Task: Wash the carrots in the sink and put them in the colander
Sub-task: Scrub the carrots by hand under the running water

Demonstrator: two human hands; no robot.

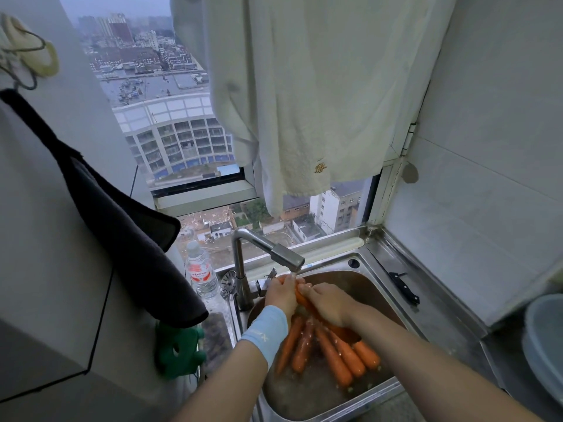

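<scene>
Under the tap [275, 252], left grip [281, 295] and right grip [328, 303] both curl round one carrot [302, 298]. More carrots [332, 353] lie nearer in the sink [350, 281].

The left grip [279, 292] and right grip [327, 303] hide most of the carrot [301, 298]; the right edge cuts off the grey bowl [542, 336].

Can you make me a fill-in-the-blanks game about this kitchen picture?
The left hand and right hand hold one carrot under the ____.
The other carrots lie in the ____.
A black-handled ____ lies to the right.
The bottle has a ____ label.
Missing words: tap, sink, knife, red.
</scene>
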